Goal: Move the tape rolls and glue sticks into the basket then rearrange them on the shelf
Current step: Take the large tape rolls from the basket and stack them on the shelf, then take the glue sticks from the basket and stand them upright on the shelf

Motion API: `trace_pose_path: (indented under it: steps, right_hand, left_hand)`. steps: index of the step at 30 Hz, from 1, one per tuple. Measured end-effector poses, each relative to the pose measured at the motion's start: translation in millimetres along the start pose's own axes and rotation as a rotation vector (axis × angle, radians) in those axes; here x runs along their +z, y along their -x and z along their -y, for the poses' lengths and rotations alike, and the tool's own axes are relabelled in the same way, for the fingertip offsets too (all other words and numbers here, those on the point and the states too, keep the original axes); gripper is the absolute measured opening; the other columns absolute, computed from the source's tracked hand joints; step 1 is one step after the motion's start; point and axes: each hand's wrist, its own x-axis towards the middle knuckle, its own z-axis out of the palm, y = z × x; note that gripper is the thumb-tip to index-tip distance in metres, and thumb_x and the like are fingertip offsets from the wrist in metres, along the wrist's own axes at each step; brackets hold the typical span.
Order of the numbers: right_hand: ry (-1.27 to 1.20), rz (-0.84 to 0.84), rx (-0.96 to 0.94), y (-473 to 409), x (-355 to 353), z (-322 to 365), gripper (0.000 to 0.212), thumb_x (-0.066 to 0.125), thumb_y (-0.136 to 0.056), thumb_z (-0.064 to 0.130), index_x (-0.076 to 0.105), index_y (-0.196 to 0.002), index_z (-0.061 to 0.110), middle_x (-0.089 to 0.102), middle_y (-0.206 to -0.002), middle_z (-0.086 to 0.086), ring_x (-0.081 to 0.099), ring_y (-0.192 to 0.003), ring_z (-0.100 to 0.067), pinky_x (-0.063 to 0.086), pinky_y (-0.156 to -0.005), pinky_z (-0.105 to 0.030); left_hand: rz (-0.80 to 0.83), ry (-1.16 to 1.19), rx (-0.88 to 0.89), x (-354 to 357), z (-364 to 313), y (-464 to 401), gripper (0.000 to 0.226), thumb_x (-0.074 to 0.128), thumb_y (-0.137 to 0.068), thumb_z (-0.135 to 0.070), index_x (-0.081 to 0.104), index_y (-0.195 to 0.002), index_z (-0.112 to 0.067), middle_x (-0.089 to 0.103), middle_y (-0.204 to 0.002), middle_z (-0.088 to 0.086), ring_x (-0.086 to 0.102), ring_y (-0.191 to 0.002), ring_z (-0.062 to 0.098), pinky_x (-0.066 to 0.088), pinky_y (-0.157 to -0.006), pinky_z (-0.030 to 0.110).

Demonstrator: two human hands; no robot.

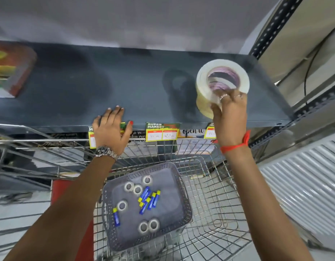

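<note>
Grey-blue metal makes up the shelf (125,87), which spreads wide to the left of the grip and carries little besides a blurred red and yellow packet (10,70) at its far end. Well below the grip, a wire cart (219,204) holds a perforated grey basket (183,204), where small tape rolls (122,205) and blue glue sticks (145,194) lie loose on its floor. At the grip itself, the right hand (229,117) is closed on a stack of large clear tape rolls (219,80), fingers hooked into the core, thumb against the outer wall, the stack tilted over the right end of the shelf. I judge the stack light but apt to slide apart, since the smooth rolls only rest on one another; holding through the core and pressing the side seems the safest purchase. That arm reaches up and forward, wrist bent back. Left of the grip, the left hand (111,127) lies flat and spread on the shelf's front lip, holding nothing, its arm stretched up from below.
</note>
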Motion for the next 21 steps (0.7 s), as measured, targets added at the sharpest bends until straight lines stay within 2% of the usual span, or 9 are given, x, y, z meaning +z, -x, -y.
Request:
trace_pose_path:
  steps: [5, 9, 13, 15, 17, 19, 21]
  right_hand:
    - [0.092, 0.059, 0.028, -18.4, 23.4, -20.2, 0.028, 0.061, -0.081, 0.003, 0.062, -0.106, -0.008, 0.058, -0.114, -0.029, 0.049, -0.108, -0.046, 0.045, -0.094, -0.048]
    - [0.131, 0.112, 0.046, -16.5, 32.1, -26.2, 0.028, 0.060, -0.086, 0.010, 0.060, -0.105, -0.011, 0.057, -0.116, -0.031, 0.049, -0.108, -0.046, 0.041, -0.096, -0.051]
    - [0.070, 0.077, 0.045, -4.0, 32.5, -25.1, 0.047, 0.063, -0.083, 0.016, 0.052, -0.126, 0.003, 0.049, -0.131, -0.023, 0.042, -0.122, -0.041, 0.024, -0.112, -0.055]
    - [-0.059, -0.060, -0.077, 15.6, 35.4, -19.4, 0.045, 0.062, -0.081, 0.011, 0.053, -0.124, 0.003, 0.054, -0.124, -0.024, 0.043, -0.119, -0.035, 0.029, -0.109, -0.054]
    - [-0.151, -0.142, -0.183, 46.7, 45.0, -14.5, 0.032, 0.060, -0.083, 0.002, 0.059, -0.115, 0.001, 0.060, -0.111, -0.025, 0.045, -0.107, -0.030, 0.039, -0.100, -0.049]
    - [-0.216, -0.082, -0.210, 81.2, 58.7, -9.7, 0.023, 0.059, -0.084, -0.001, 0.063, -0.106, -0.001, 0.063, -0.102, -0.024, 0.047, -0.098, -0.030, 0.039, -0.092, -0.040]
    - [-0.259, 0.054, -0.181, 117.9, 80.3, -5.7, 0.017, 0.059, -0.082, -0.001, 0.065, -0.097, -0.002, 0.065, -0.093, -0.025, 0.044, -0.091, -0.028, 0.035, -0.083, -0.035]
  left_hand:
    - [0.000, -0.001, 0.004, 1.2, 1.3, -0.6, 0.063, 0.022, -0.086, -0.052, 0.047, -0.132, -0.016, 0.048, -0.141, 0.002, 0.038, -0.133, 0.023, 0.024, -0.107, 0.044]
    - [-0.005, -0.005, 0.006, 2.2, 1.3, -0.9, 0.062, 0.023, -0.086, -0.051, 0.045, -0.133, -0.017, 0.047, -0.142, 0.002, 0.037, -0.134, 0.022, 0.023, -0.108, 0.045]
    - [0.000, -0.002, 0.006, 2.2, 1.2, 0.1, 0.061, 0.025, -0.086, -0.051, 0.046, -0.132, -0.017, 0.047, -0.142, 0.001, 0.037, -0.134, 0.022, 0.022, -0.108, 0.044]
    - [0.026, 0.000, 0.008, 1.1, 1.9, -0.8, 0.063, 0.023, -0.086, -0.052, 0.043, -0.134, -0.018, 0.045, -0.143, 0.001, 0.034, -0.135, 0.021, 0.021, -0.109, 0.045]
    - [0.023, -0.006, 0.008, -1.4, 2.9, -0.3, 0.065, 0.023, -0.086, -0.053, 0.039, -0.137, -0.017, 0.039, -0.147, 0.002, 0.029, -0.139, 0.022, 0.015, -0.112, 0.048]
    - [-0.094, -0.033, 0.038, -4.6, 1.4, 7.0, 0.062, 0.032, -0.087, -0.049, 0.034, -0.139, -0.015, 0.033, -0.150, 0.007, 0.021, -0.141, 0.025, 0.002, -0.114, 0.051]
    - [-0.271, -0.008, 0.073, -2.4, -1.8, 26.7, 0.055, 0.042, -0.087, -0.040, 0.036, -0.136, -0.015, 0.034, -0.148, 0.012, 0.018, -0.139, 0.028, -0.004, -0.114, 0.046]
